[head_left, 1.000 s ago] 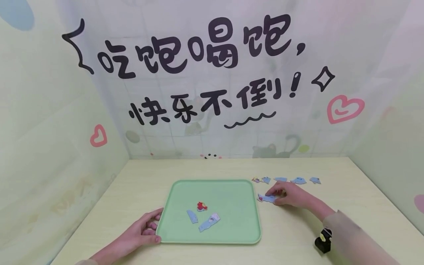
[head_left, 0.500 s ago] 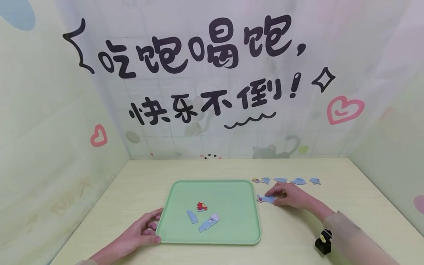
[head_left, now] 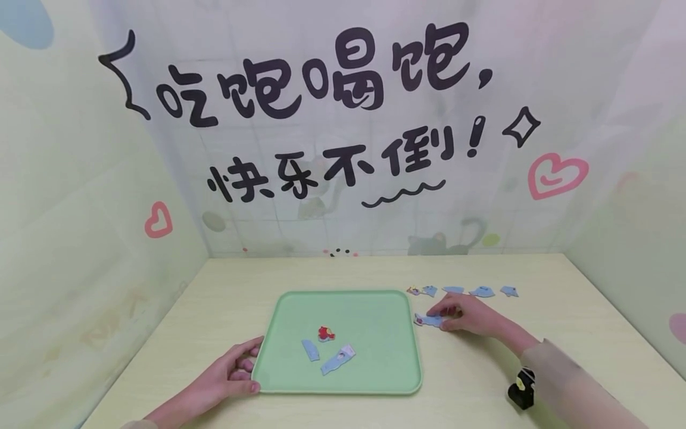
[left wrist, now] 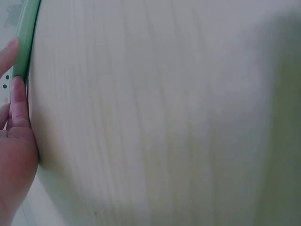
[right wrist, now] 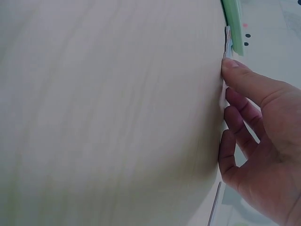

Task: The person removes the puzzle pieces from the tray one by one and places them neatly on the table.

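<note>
My right hand (head_left: 471, 314) pinches a long blue puzzle piece (head_left: 425, 320) with a small red figure at its left end, between thumb and fingers. The piece lies flat on the table close to the right edge of a green tray (head_left: 370, 386). In the right wrist view, the thumb (right wrist: 249, 80) presses the thin edge of this piece. My left hand (head_left: 227, 375) touches the tray's left side, its thumb at the front corner and fingertips along the rim. On the tray lie a red puzzle piece (head_left: 326, 333), a blue curved piece (head_left: 310, 350) and a longer blue piece (head_left: 338, 360).
Several more puzzle pieces (head_left: 483, 291) lie in a row on the pale wooden table (head_left: 177, 333), behind my right hand. A black device (head_left: 521, 388) sits by the right sleeve. Printed fabric walls (head_left: 343, 226) enclose the back and both sides.
The puzzle piece under my right hand has slid very slightly left, toward the tray. My left hand and the tray stay in place.
</note>
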Demonstrator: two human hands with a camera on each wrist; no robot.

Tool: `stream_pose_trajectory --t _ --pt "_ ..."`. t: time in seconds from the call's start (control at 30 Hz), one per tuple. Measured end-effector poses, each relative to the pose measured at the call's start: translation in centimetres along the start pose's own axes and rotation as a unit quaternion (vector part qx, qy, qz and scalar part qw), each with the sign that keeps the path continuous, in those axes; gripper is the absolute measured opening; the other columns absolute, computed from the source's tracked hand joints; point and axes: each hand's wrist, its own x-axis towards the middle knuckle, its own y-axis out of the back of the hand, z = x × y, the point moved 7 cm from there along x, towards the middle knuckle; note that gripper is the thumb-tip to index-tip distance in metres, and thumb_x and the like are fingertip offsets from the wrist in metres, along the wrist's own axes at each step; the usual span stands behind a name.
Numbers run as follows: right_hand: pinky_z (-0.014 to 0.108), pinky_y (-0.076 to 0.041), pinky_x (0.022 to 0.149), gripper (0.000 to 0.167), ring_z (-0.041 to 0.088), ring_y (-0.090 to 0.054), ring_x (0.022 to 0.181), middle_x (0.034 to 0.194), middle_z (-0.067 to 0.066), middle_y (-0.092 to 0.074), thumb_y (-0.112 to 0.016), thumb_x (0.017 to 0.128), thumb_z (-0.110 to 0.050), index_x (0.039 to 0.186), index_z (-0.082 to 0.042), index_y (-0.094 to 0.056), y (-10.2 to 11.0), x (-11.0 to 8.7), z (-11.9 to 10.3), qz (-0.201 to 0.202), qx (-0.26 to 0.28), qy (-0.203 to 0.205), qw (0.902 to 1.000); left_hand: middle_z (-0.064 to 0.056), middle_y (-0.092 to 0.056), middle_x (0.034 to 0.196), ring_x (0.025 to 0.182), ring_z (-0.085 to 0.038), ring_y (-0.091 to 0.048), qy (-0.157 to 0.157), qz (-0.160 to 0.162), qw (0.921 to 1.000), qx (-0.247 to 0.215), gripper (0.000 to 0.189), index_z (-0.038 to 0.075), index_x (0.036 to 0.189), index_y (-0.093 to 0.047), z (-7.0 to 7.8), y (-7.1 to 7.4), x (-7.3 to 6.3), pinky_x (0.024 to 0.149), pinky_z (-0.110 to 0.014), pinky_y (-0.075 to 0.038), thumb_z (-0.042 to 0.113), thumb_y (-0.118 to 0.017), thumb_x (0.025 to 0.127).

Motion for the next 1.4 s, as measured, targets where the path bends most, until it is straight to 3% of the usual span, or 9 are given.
stream_pose_trajectory --t 0.33,0.7,1.0,1.2,1.4 --pt "0.02 -0.042 0.07 0.027 0.006 -0.046 0.081 0.101 0.003 -0.064 -0.072 0.089 -0.014 0.116 -0.012 -0.072 -0.1 0.2 0.1 0.005 -0.007 -0.001 1.0 -0.025 -0.031 0.142 0.101 -0.001 -0.049 0.0 0.0 1.0 -0.002 0.093 -0.003 0.155 -0.018 0.1 0.1 0.0 0.085 -0.016 -0.051 0.013 -0.076 0.084" --pt "0.02 -0.043 0.071 0.027 0.007 -0.047 0.082 0.098 -0.002 -0.061 -0.072 0.089 -0.017 0.117 -0.017 -0.072 -0.3 0.1 0.4 0.01 -0.032 -0.002 0.9994 -0.026 -0.031 0.142 0.1 -0.001 -0.05 -0.004 -0.002 1.0 -0.001 0.093 -0.004 0.155 -0.018 0.5 -0.2 0.1 0.085 -0.016 -0.051 0.012 -0.076 0.084" --pt "0.021 -0.048 0.075 0.033 0.009 -0.055 0.088 0.103 0.003 -0.065 -0.073 0.087 -0.013 0.12 -0.012 -0.07 0.2 0.2 -0.4 0.0 -0.035 0.015 0.9993 -0.025 -0.031 0.142 0.1 -0.002 -0.05 0.008 0.003 1.0 -0.003 0.093 -0.003 0.155 -0.018 0.2 -0.2 0.0 0.084 -0.016 -0.051 0.012 -0.076 0.084" --pt "0.022 -0.049 0.076 0.033 0.012 -0.057 0.092 0.111 0.007 -0.069 -0.071 0.088 -0.008 0.121 -0.011 -0.069 0.9 1.5 -1.4 0.014 -0.034 0.023 0.9991 -0.026 -0.03 0.143 0.1 -0.002 -0.05 0.003 0.0 1.0 -0.009 0.093 -0.004 0.155 -0.017 0.2 -0.3 -0.2 0.085 -0.016 -0.051 0.011 -0.075 0.084" --pt "0.024 -0.05 0.077 0.032 0.011 -0.058 0.091 0.112 0.008 -0.07 -0.072 0.089 -0.011 0.12 -0.009 -0.069 0.7 3.5 -3.4 0.018 -0.049 0.062 0.9967 -0.026 -0.03 0.142 0.1 -0.002 -0.05 0.003 -0.002 0.9999 -0.011 0.093 -0.003 0.155 -0.017 0.2 -0.2 -0.2 0.085 -0.016 -0.051 0.011 -0.075 0.085"
